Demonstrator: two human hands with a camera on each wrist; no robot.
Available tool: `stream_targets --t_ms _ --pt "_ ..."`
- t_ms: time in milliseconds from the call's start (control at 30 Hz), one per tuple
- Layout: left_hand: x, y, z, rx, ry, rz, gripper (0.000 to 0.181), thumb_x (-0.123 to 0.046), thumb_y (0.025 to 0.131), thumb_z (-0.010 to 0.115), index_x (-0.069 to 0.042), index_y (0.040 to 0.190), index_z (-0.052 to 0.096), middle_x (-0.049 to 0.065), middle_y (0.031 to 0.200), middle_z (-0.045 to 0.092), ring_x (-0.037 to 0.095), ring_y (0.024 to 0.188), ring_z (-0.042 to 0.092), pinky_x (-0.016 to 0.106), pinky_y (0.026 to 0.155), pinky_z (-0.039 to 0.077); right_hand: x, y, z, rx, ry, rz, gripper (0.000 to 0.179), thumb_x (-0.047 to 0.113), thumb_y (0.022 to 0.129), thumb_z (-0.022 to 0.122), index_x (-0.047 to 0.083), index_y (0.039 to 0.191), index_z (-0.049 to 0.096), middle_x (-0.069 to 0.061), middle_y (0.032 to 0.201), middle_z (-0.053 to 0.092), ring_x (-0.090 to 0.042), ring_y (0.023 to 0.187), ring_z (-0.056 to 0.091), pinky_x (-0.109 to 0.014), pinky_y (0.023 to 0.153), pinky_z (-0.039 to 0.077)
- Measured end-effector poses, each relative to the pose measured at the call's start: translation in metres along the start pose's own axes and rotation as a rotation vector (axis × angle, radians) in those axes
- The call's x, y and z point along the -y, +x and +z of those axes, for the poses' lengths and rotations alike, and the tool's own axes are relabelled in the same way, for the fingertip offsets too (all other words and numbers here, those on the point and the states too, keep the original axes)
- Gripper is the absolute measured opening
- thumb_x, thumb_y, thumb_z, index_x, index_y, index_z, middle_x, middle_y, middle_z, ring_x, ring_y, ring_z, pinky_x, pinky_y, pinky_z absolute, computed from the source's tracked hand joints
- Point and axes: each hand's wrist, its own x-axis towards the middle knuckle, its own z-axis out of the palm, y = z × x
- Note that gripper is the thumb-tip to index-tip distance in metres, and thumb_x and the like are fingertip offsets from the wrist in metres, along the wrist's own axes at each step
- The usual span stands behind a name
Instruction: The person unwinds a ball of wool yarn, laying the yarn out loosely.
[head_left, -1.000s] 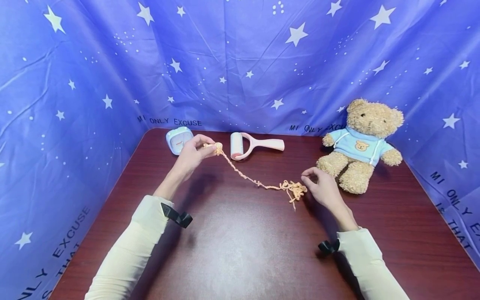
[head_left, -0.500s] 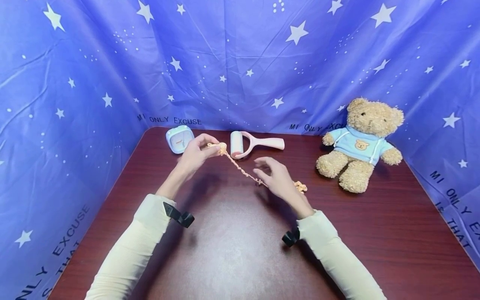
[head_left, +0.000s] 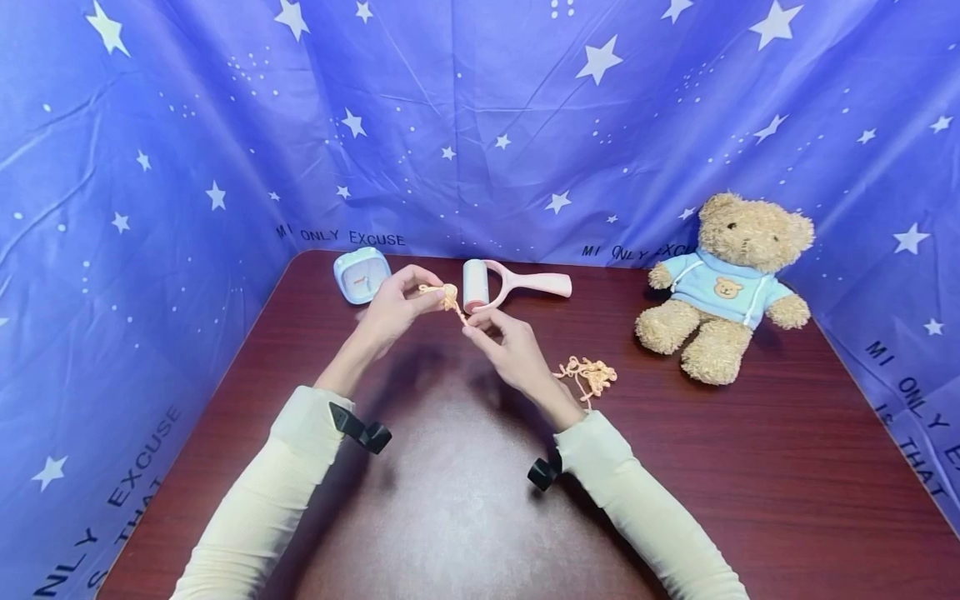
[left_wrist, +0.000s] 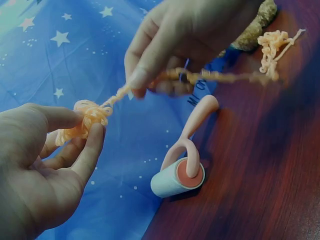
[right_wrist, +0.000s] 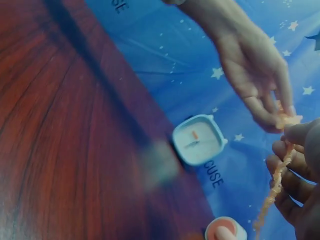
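Note:
My left hand [head_left: 388, 310] pinches a small peach-coloured wad of yarn [left_wrist: 91, 119] between thumb and fingers, above the table. From the wad a knotty strand [left_wrist: 121, 93] leads to my right hand [head_left: 516, 353], whose thumb and forefinger pinch it close by. Past the right hand the strand runs on to a loose, tangled heap of the same yarn [head_left: 594, 377] on the table, with a short tail sticking out. In the right wrist view, the strand [right_wrist: 273, 194] hangs down from the fingers, and the wad is partly hidden by them.
A pink-handled lint roller [head_left: 546, 285] lies behind the hands. A light blue clock [head_left: 363, 276] stands at the back left. On the right, a teddy bear [head_left: 726, 288] in a blue shirt sits near the starry curtain [head_left: 450, 100] that surrounds the dark wood table [head_left: 795, 467].
My right hand has moved left from beside the yarn heap and now pinches the strand near the wad. The left hand has shifted slightly right, still holding the wad.

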Motion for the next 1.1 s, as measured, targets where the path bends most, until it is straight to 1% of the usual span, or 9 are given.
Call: stream_targets --t_ms 67,200,300,400,467,700,833,1000,1100 --pt "0.000 0.001 -0.001 -0.010 -0.001 -0.004 0.014 0.002 0.089 0.062 0.003 0.101 0.054 0.003 0.093 0.063 0.008 0.082 0.067 0.034 0.086 0.055 0.001 0.000 -0.004 -0.036 0.021 0.014 0.010 0.019 0.091 0.066 0.010 0.094 0.067 -0.006 0.100 0.070 -0.011 0.075 0.060 -0.026 0.069 0.052" --pt "-0.001 0.000 -0.003 -0.036 0.000 -0.012 0.013 0.002 0.090 0.060 0.003 0.101 0.053 0.004 0.094 0.062 0.007 0.082 0.066 0.026 0.082 0.055 0.002 -0.003 -0.020 -0.115 0.076 0.066 0.011 0.018 0.091 0.065 0.007 0.094 0.066 -0.012 0.085 0.069 -0.012 0.066 0.058 -0.020 0.059 0.049" --pt "0.000 0.000 -0.005 -0.049 0.000 -0.018 0.011 0.002 0.090 0.059 0.002 0.100 0.053 0.004 0.095 0.062 0.007 0.082 0.066 0.025 0.081 0.055 0.007 -0.007 -0.038 -0.176 0.123 0.112 0.013 0.012 0.092 0.063 0.000 0.095 0.064 -0.022 0.079 0.065 -0.013 0.053 0.054 -0.022 0.046 0.046" --pt "0.000 0.000 -0.007 -0.048 -0.003 -0.021 0.010 0.002 0.091 0.058 0.001 0.100 0.053 0.004 0.096 0.062 0.007 0.083 0.066 0.027 0.083 0.055 0.017 -0.011 -0.056 -0.238 0.152 0.127 0.014 0.007 0.092 0.061 -0.006 0.097 0.061 -0.029 0.079 0.061 -0.008 0.048 0.051 -0.028 0.040 0.045" --pt "0.000 0.000 -0.007 -0.049 0.002 -0.025 0.011 0.002 0.092 0.058 0.002 0.101 0.053 0.005 0.097 0.062 0.007 0.083 0.066 0.027 0.084 0.055 0.023 -0.014 -0.067 -0.282 0.168 0.127 0.014 0.004 0.092 0.061 -0.009 0.097 0.060 -0.029 0.077 0.059 -0.006 0.047 0.050 -0.030 0.039 0.045" --pt "0.000 -0.002 -0.009 -0.059 0.049 -0.047 0.019 0.001 0.091 0.058 0.009 0.107 0.051 0.007 0.100 0.059 0.006 0.081 0.065 0.026 0.082 0.055 0.024 -0.020 -0.096 -0.411 0.238 0.117 0.015 -0.001 0.092 0.058 -0.015 0.096 0.057 -0.005 0.068 0.060 -0.004 0.053 0.053 -0.026 0.041 0.046" --pt "0.000 -0.002 -0.009 -0.059 0.057 -0.050 0.022 0.000 0.092 0.058 0.011 0.109 0.050 0.007 0.100 0.059 0.006 0.082 0.064 0.024 0.081 0.055 0.013 -0.022 -0.109 -0.486 0.246 0.094 0.012 -0.003 0.091 0.059 -0.014 0.095 0.057 -0.003 0.069 0.061 -0.006 0.058 0.057 -0.024 0.047 0.049" --pt "0.001 -0.001 -0.010 -0.063 0.044 -0.045 0.017 0.002 0.092 0.057 0.009 0.106 0.051 0.005 0.098 0.059 0.006 0.082 0.063 0.023 0.081 0.055 -0.005 -0.024 -0.125 -0.583 0.273 0.077 0.007 -0.001 0.090 0.061 -0.007 0.094 0.061 0.002 0.069 0.061 -0.008 0.061 0.059 -0.018 0.056 0.050" --pt "0.002 -0.001 -0.011 -0.065 0.041 -0.048 0.014 0.002 0.092 0.057 0.006 0.104 0.051 0.006 0.099 0.059 0.006 0.082 0.063 0.023 0.081 0.055 -0.007 -0.026 -0.135 -0.640 0.312 0.055 0.005 0.000 0.089 0.062 -0.004 0.092 0.062 0.002 0.068 0.061 -0.008 0.060 0.059 -0.017 0.054 0.048"
